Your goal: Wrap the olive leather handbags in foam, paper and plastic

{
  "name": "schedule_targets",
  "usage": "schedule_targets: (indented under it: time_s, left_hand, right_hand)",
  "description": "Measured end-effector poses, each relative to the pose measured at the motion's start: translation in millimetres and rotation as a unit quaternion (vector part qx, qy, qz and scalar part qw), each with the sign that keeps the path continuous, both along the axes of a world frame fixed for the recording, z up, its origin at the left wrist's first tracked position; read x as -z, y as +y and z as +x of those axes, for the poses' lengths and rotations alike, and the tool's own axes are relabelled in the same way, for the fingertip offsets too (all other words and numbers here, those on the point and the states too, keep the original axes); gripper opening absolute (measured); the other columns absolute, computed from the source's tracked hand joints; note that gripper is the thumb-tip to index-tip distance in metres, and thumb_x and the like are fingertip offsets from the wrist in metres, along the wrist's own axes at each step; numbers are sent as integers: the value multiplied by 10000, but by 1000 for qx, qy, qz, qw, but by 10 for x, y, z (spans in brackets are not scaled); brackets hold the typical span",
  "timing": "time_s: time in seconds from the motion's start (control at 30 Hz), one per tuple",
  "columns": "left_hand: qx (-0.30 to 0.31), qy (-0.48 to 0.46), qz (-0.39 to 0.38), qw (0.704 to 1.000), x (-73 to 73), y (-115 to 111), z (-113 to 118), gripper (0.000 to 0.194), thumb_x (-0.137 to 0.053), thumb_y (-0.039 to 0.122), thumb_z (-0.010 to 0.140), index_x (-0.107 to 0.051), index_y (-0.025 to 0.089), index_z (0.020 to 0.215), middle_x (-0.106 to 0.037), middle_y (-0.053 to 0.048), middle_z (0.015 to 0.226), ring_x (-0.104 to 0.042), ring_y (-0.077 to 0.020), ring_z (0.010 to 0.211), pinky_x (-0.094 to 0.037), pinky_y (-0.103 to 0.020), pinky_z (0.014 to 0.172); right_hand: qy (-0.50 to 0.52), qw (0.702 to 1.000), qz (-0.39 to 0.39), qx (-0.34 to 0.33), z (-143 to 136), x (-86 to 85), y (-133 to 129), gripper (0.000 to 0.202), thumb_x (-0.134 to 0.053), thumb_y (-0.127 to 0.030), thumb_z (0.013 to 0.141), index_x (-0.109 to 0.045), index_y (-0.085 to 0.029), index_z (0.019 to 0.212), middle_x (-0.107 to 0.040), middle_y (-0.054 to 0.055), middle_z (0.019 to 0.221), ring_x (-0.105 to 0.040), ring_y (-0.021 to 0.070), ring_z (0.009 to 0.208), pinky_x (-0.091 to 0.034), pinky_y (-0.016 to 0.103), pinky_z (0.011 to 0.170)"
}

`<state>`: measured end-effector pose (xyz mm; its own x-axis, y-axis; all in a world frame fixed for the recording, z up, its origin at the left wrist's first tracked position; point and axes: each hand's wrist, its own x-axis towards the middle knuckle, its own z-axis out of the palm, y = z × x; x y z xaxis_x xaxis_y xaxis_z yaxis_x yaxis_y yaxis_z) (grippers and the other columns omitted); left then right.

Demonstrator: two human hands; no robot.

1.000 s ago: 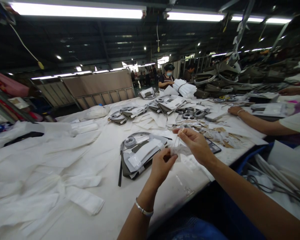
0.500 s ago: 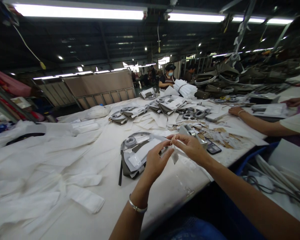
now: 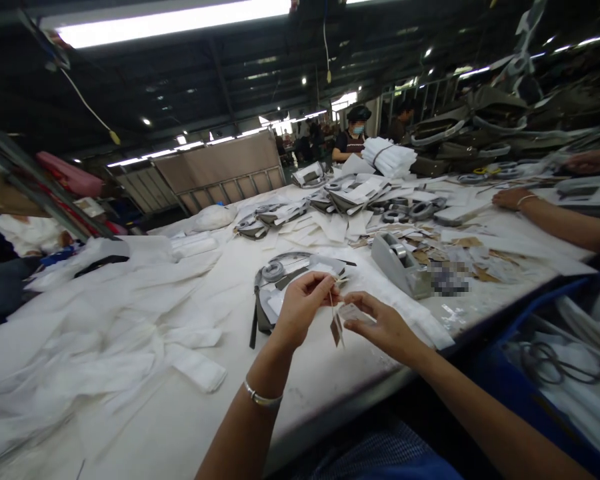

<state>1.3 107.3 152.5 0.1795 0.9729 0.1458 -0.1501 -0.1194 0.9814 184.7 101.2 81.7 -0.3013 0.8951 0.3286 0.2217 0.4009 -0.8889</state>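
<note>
My left hand is raised over the table's front part, its thumb and fingertips pinching the thin pale string of a hang tag. Below the fingers dangles a small brown hang tag. Just to the right, my right hand has its thumb and fingers curved around a pale, translucent tag piece beside the brown one. Behind my left hand lies a flat dark-olive bag with white paper wrapping, and a coiled grey strap rests on it.
A grey tape dispenser stands right of the bag. White wrapping sheets cover the table's left side; several wrapped bags lie farther back. At right are a co-worker's hand and a blue-lined bin. Another person stands behind the table.
My hands have moved apart slightly, and my right hand has dropped lower, from the string to beside the tags. The brown tag now shows. The whole view has shifted and tilted.
</note>
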Motion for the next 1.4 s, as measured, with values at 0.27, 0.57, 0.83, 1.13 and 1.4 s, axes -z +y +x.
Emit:
schedule_targets:
  time_s: [0.27,0.57,0.83,1.13,1.4]
  left_hand:
    - [2,-72,-44,996,90,-271,-61,317,-754,364,802,-662,170,1036,-637,-13,796,-388,-17,493,-288,-126,435]
    - [35,-181,-14,983,16,-636,20,262,-766,239,803,-711,187,1054,-719,-51,945,-383,7,488,-314,-104,443]
    - [41,-116,1,992,91,-884,152,256,-712,296,856,-703,177,1083,-719,-69,978,-657,-126,844,-517,-226,788]
    - [33,-59,9,998,294,-725,-57,363,-690,371,869,-660,177,1174,-720,-107,1023,-671,-185,898,-523,-335,865]
    - [-216,45,-58,974,711,263,-1234,298,-707,338,849,-678,144,1073,-703,-97,1033,-659,-203,948,-527,-344,861]
  right_hand:
    - [37,997,23,66,40,216,-263,239,-622,-448,889,-747,-250,842,-754,6,848,-703,226,842,-554,339,820]
    - [-50,972,203,108,53,614,-665,355,-486,-204,964,-655,-291,1264,-707,24,1199,-668,191,1078,-526,335,987]
    - [47,995,88,1,15,372,-1000,684,-579,-413,923,-291,-294,1532,-349,58,1573,-313,278,1447,-268,492,1190]
    - [181,974,-131,-21,-295,314,-702,382,-596,-549,887,-680,-177,894,-621,16,700,-544,114,539,-441,249,541]
    - [134,981,-138,-1,-530,202,22,477,-657,-614,792,-734,-166,935,-620,22,705,-350,58,408,-222,238,385]
